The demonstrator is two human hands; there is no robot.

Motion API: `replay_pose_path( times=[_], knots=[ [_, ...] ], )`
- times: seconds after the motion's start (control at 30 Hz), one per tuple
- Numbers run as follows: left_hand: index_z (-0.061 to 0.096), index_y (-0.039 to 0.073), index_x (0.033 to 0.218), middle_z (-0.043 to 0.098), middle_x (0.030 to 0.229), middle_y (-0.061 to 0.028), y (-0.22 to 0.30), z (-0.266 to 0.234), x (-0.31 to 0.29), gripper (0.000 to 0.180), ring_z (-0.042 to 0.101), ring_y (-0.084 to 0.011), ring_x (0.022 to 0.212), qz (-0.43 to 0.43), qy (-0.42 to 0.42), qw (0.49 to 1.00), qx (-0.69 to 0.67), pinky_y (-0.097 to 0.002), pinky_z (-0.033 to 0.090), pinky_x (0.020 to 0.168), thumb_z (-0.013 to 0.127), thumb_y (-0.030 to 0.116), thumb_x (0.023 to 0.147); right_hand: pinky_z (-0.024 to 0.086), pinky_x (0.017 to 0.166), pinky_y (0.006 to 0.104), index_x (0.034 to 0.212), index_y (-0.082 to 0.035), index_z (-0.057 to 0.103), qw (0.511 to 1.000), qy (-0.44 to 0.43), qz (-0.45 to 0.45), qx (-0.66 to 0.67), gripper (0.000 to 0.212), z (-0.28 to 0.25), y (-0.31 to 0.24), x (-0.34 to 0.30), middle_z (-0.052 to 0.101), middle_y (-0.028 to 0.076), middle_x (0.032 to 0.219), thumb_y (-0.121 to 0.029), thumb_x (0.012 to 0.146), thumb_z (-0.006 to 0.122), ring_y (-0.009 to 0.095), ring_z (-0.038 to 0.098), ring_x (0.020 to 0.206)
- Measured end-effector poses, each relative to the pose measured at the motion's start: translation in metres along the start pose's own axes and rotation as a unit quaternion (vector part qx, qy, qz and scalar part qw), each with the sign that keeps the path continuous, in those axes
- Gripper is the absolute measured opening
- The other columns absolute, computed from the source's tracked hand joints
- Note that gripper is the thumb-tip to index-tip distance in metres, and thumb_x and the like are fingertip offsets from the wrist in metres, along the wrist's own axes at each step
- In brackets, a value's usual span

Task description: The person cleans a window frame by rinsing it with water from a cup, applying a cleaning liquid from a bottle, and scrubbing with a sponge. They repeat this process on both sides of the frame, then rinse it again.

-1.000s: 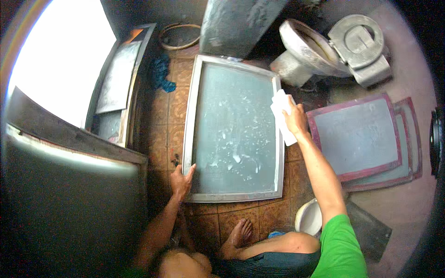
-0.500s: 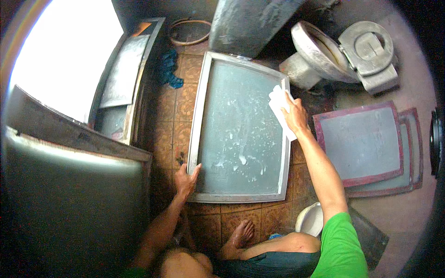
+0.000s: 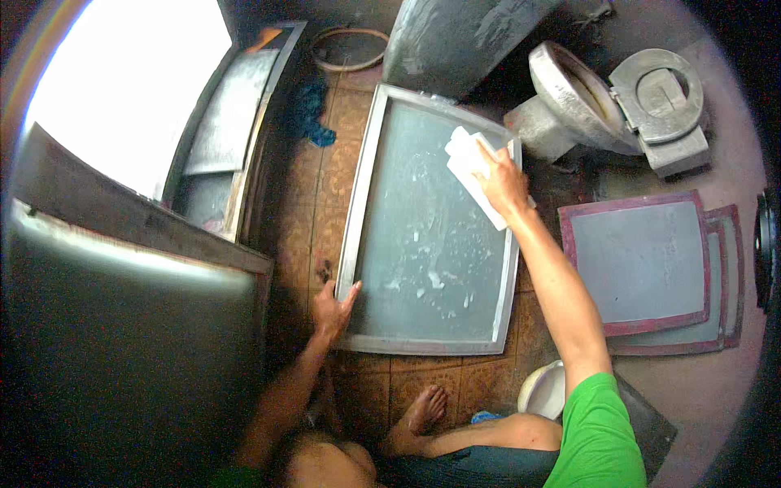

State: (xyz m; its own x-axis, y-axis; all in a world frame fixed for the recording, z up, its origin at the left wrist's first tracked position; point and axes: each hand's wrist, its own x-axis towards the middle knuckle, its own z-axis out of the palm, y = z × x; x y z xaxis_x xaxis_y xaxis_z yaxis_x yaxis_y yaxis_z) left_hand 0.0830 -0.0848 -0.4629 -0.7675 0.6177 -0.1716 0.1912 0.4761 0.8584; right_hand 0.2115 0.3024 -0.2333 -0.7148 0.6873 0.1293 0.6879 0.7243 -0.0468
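Our left fingers grip one rectangular grey-framed screen at its left edge; our right fingers clasp one flat white piece at its upper right.

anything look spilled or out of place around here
White splashes spatter the framed panel unevenly, looking spilled. A crumpled blue cloth lies on the tiled floor, as if dropped. To the right, reddish-edged frames overlap askew, their edges out of line.

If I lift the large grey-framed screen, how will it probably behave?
The screen is probably stiff, since a frame surrounds it. White splashes suggest it may be slippery. Lifted only at the left hand, near one corner, it would probably tilt.
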Motion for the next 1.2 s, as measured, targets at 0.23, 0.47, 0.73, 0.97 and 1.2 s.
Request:
replay_pose_path(
  times=[0.23,0.47,0.73,0.97,1.2],
  knots=[
    [0.072,0.002,0.096,0.074,0.080,-0.0223,0.001,-0.009,-0.002,0.051,0.074,-0.0387,0.071,0.027,0.047,0.997,0.046,-0.0480,0.056,0.063,0.079,0.052,0.092,0.052,0.094,0.0538,0.162,-0.024,0.042,0.946,0.285,-0.023,0.154,0.071,-0.096,-0.065,-0.034,0.064,0.030,0.127,-0.010,0.097,0.069,0.046,0.064,0.110],
    [0.073,0.002,0.098,0.070,0.080,-0.0281,-0.003,-0.007,0.005,0.053,0.070,-0.0462,0.074,-0.024,0.025,0.999,0.022,-0.0539,0.051,0.067,0.062,0.053,0.102,0.056,0.093,0.0525,0.159,-0.020,0.048,0.980,-0.147,0.070,0.116,0.068,-0.001,-0.072,-0.151,0.059,0.024,0.114,-0.034,0.097,0.073,0.046,0.066,0.105],
    [0.074,0.002,0.100,0.070,0.082,-0.0284,0.016,-0.014,0.002,0.057,0.070,-0.0464,0.080,-0.071,-0.008,0.997,0.029,-0.0547,0.051,0.072,0.057,0.057,0.103,0.055,0.093,0.0449,0.155,-0.008,0.053,0.966,0.155,0.037,0.205,0.065,-0.034,-0.084,-0.233,0.062,0.019,0.110,-0.016,0.094,0.075,0.036,0.066,0.106],
    [0.073,-0.001,0.096,0.068,0.078,-0.0278,0.009,-0.006,0.014,0.064,0.068,-0.0426,0.075,-0.045,0.008,0.999,0.012,-0.0527,0.050,0.071,0.054,0.060,0.104,0.060,0.083,0.0511,0.150,-0.024,0.060,0.981,-0.111,0.028,0.156,0.065,-0.020,-0.104,-0.273,0.059,0.018,0.112,-0.037,0.089,0.081,0.041,0.071,0.096],
    [0.073,-0.001,0.095,0.068,0.078,-0.0270,0.011,-0.017,-0.004,0.064,0.067,-0.0422,0.072,-0.068,0.004,0.998,0.012,-0.0521,0.050,0.071,0.054,0.059,0.104,0.056,0.089,0.0458,0.137,-0.015,0.070,0.973,-0.201,-0.039,0.108,0.059,-0.168,-0.082,-0.245,0.067,0.015,0.106,-0.030,0.082,0.084,0.036,0.069,0.098]
  ],
)
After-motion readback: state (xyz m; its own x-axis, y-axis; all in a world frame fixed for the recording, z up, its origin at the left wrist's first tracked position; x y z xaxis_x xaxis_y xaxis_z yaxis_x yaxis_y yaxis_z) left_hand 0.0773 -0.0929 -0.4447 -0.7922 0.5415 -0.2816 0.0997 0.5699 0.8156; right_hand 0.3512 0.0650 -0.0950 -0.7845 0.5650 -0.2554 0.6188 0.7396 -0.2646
